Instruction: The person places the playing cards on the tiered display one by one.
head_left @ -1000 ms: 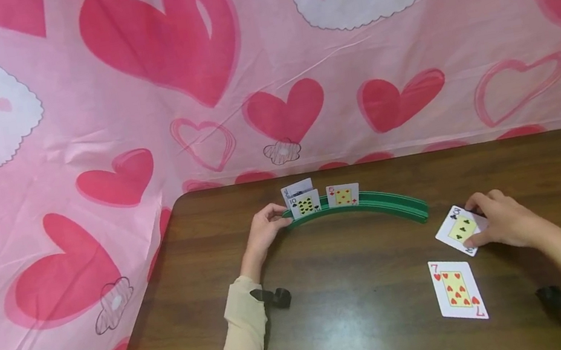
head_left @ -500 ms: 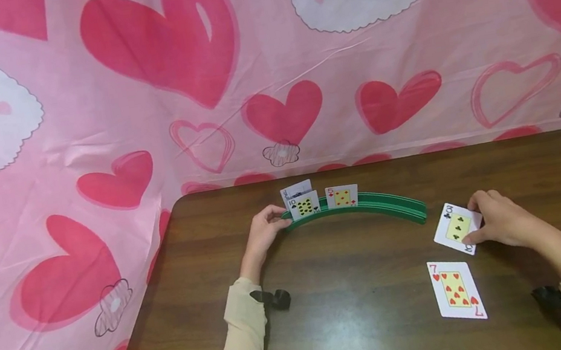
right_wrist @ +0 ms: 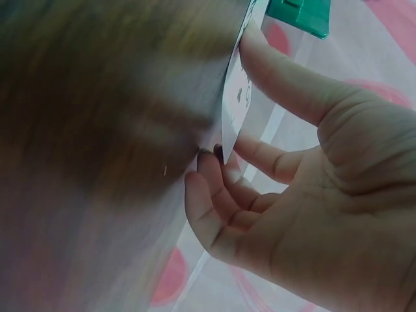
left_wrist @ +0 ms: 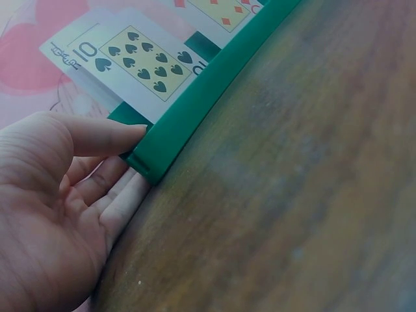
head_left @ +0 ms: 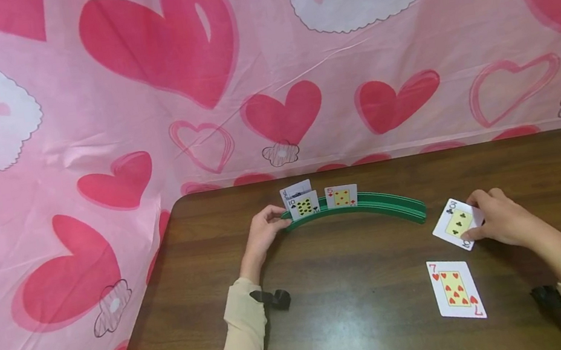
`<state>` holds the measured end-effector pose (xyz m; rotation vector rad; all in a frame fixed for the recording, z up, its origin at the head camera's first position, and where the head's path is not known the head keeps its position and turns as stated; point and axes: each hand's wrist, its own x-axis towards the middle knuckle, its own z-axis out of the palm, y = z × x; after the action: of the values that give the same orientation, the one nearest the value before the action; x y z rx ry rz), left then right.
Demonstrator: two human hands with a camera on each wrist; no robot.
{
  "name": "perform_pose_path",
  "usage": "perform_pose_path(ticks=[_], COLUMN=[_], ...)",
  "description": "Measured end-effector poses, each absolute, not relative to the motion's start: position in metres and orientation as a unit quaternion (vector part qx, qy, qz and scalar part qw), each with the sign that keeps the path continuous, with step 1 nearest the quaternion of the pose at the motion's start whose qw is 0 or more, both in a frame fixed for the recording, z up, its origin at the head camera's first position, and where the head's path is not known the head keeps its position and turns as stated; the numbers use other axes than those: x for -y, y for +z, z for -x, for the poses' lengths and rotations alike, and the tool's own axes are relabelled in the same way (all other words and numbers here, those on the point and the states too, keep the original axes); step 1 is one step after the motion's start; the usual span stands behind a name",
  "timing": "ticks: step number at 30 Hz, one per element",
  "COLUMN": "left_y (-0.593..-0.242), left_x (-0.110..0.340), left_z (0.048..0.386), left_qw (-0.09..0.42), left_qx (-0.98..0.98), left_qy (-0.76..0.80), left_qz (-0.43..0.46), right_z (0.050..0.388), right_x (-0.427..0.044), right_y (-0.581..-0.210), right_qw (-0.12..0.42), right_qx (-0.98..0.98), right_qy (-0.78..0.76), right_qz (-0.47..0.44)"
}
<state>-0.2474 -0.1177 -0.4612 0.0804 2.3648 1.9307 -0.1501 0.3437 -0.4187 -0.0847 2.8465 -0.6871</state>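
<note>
A curved green card holder lies on the table, and my left hand pinches its left end, thumb in front and fingers behind. Standing in the holder are a ten of spades, a joker card partly hidden behind it, and a five of diamonds. To the right of the holder, my right hand pinches a three of clubs by its right edge, face up and turned at a slant. In the right wrist view the card sits between thumb and fingers, close to the tabletop.
A seven of hearts lies face up on the brown wooden table, nearer me than the three of clubs. Pink cloth with hearts hangs behind the table's far edge and along the left side.
My right hand and the three of clubs have shifted slightly away from me, and the card's slant has changed a little. The left hand keeps its grip on the card holder.
</note>
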Motion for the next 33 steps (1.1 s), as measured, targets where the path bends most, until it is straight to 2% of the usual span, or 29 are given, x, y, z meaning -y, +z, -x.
perform_pose_path(ticks=[8, 17, 20, 24, 26, 30, 33], left_y=[-0.455, -0.418, -0.418, -0.419, -0.432, -0.456, -0.461], left_x=[0.119, 0.114, 0.114, 0.114, 0.116, 0.118, 0.118], left_z=[0.247, 0.225, 0.223, 0.223, 0.230, 0.243, 0.247], left_qw=[0.063, 0.061, 0.059, 0.064, 0.060, 0.047, 0.041], left_qx=[-0.780, -0.779, -0.776, -0.778, -0.779, -0.779, -0.778], left_qy=[0.622, 0.623, 0.626, 0.624, 0.623, 0.625, 0.626], left_qz=[-0.026, -0.039, -0.041, -0.038, -0.035, -0.027, -0.026], right_z=[0.151, 0.150, 0.148, 0.147, 0.146, 0.147, 0.148], right_x=[-0.347, -0.350, -0.350, -0.352, -0.352, -0.351, -0.348], right_y=[-0.418, -0.415, -0.412, -0.408, -0.406, -0.398, -0.391], right_qw=[0.081, 0.066, 0.005, -0.137, -0.198, -0.249, -0.248], right_qx=[-0.971, -0.974, -0.979, -0.971, -0.959, -0.941, -0.933], right_qy=[-0.224, -0.217, -0.203, -0.196, -0.203, -0.228, -0.258], right_qz=[0.014, 0.011, 0.010, -0.014, -0.029, -0.031, -0.036])
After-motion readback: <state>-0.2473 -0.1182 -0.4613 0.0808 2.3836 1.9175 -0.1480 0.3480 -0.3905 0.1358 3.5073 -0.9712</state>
